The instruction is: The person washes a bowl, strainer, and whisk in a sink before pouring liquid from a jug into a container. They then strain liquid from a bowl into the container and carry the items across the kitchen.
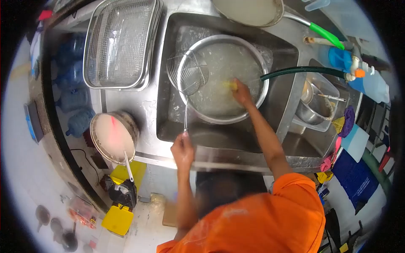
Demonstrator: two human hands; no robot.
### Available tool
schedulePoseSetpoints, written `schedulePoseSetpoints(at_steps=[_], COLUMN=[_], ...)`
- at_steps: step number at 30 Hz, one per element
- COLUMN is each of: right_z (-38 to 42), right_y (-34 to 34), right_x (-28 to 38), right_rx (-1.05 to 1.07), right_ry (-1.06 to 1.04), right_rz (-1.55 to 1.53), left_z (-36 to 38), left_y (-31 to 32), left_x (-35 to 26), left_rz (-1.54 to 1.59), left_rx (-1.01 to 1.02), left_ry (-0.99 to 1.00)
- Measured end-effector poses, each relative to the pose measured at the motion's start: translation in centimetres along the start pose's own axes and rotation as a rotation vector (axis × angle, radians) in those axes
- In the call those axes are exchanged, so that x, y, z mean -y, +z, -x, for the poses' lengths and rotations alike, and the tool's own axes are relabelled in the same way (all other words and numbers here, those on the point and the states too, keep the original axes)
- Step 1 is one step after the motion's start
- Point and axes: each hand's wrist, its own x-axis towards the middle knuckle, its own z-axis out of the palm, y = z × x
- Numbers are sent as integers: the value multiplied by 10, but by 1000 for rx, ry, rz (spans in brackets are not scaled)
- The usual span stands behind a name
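Two hands are at work over the sink, and the step in hand looks to be the scrubbing of a large metal bowl. Nearest, at lower centre of the frame, the left hand (pixel 182 150) is closed round the end of the long handle of a wire skimmer (pixel 188 72), whose mesh basket is propped on the bowl's left rim, tilted. Just beyond, at centre frame, the big steel bowl (pixel 223 78) sits in the sink (pixel 168 122), filled with cloudy water. The right hand (pixel 241 92) is pressed down inside the bowl, right of its middle, beside a small yellow thing, likely a sponge (pixel 230 85); whether the fingers are curled round it cannot be told. A dark green hose (pixel 295 71) is laid in from the right, its mouth over the bowl's right rim.

For the scrub to go well, firm pressure is judged to be needed along the bowl wall, with the skimmer held steady so that it is not knocked into the water, and the bowl kept from tipping.

At left of the frame a white tub (pixel 113 135) with a utensil in it rests on the counter (pixel 147 105); farther, at upper left, a mesh tray (pixel 120 42) is set, and at top a pan with a green handle (pixel 325 34)
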Motion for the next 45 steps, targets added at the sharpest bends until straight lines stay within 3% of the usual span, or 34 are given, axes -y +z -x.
schedulePoseSetpoints(at_steps=[2,6,8,12,14,16,21,24,26,27,30,32,33,35,36,38,39,41,42,43,44,45], right_z=[36,133,180,221,209,198,211,216,192,185,175,180,180,188,186,185,181,182,184,187,188,187], right_y=[-29,-94,-141,-170,-154,-130,-142,-142,-122,-123,-113,-109,-113,-118,-116,-109,-106,-96,-95,-94,-87,-80], right_x=[19,36,45,41,38,36,55,40,27,28,46,50,51,54,51,41,38,39,45,53,53,50], right_rx=[-44,-25,280,468,772,675,501,381,117,110,74,-140,-141,2,10,61,55,93,120,148,38,-79], right_ry=[-13,125,506,606,581,484,320,232,-116,-130,-141,-248,-258,-23,-31,-40,-44,35,76,117,-38,-194], right_rz=[-376,-389,-632,-569,-235,-137,28,-27,-9,-5,-232,-471,-464,-616,-614,-732,-730,-739,-746,-752,-640,-525], left_z=[4,8,9,12,12,16,29,39,42,39,28,15,8,1,-7,-20,-18,-10,-15,-24,-30,-32], left_y=[1,5,10,22,27,36,45,50,52,57,62,78,91,113,124,146,148,152,156,158,160,161], left_x=[-8,-1,2,-2,-6,-10,-15,-11,-9,-9,1,6,7,14,25,43,18,-24,-26,-29,-31,-37], left_rz=[-40,-5,33,49,-74,-91,-26,97,145,154,29,-258,-248,-331,-328,-437,-433,-403,-406,118,633,626], left_rx=[-20,4,28,46,53,50,46,49,31,21,-44,-137,-146,-77,-87,-93,-95,-330,-321,261,810,816], left_ry=[26,-15,-6,57,141,159,251,130,75,84,173,381,382,232,227,504,509,721,721,152,-450,-439])
